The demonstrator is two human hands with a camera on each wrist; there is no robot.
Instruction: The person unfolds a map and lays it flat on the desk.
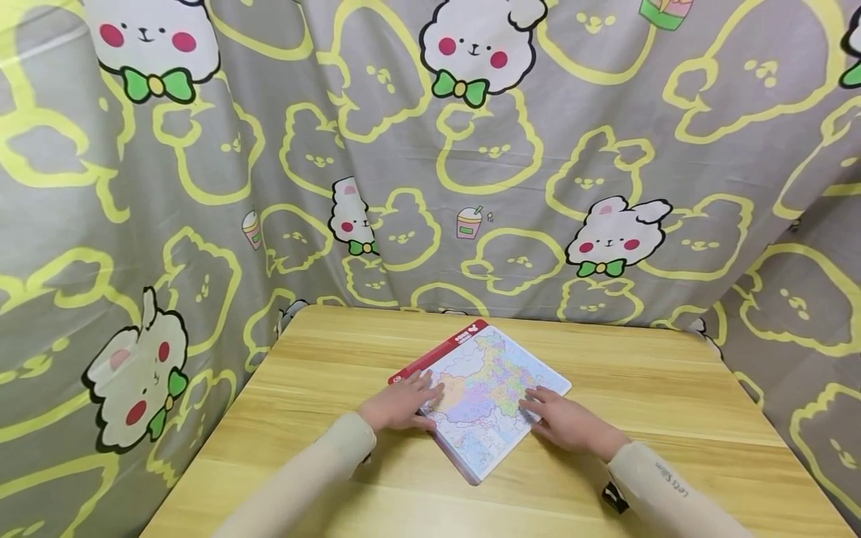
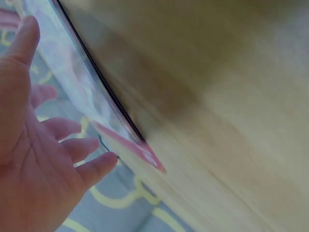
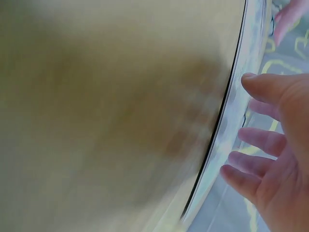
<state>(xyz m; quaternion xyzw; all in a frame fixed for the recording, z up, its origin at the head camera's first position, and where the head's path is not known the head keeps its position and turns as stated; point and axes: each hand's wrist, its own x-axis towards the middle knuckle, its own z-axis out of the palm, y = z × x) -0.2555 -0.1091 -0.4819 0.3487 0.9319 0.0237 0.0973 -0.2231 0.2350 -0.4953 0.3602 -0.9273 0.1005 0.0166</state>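
Grip relaxed on left hand (image 1: 400,403) and right hand (image 1: 572,424), both over one map (image 1: 484,396)

Largest is the grey cloth (image 1: 403,168), hung behind the table and to both sides. Yellow animal outlines cover it, too many overlapping to count surely. At least six white rabbit heads (image 1: 615,233) are printed there, some cut by folds or the frame, along with three pink cups (image 1: 468,224), one cropped at the top.

One wooden table (image 1: 323,366) stands below. Two pale sleeves (image 1: 292,489) reach over it, one per arm.

One map lies aslant on the table, between the two hands, a corner pointing toward the person. Its regions are pastel, and its lower left edge shows some thickness.

Two hands come next. The left lies at the left edge, the right at the lower right edge, fingers extended and slightly spread over the map; how firmly they press, I cannot tell.

One red band (image 1: 440,353) with white marks runs along the upper left edge. Smallest are one dark piece (image 1: 613,499) under the right cuff and one line of lettering (image 1: 673,480) on that sleeve.
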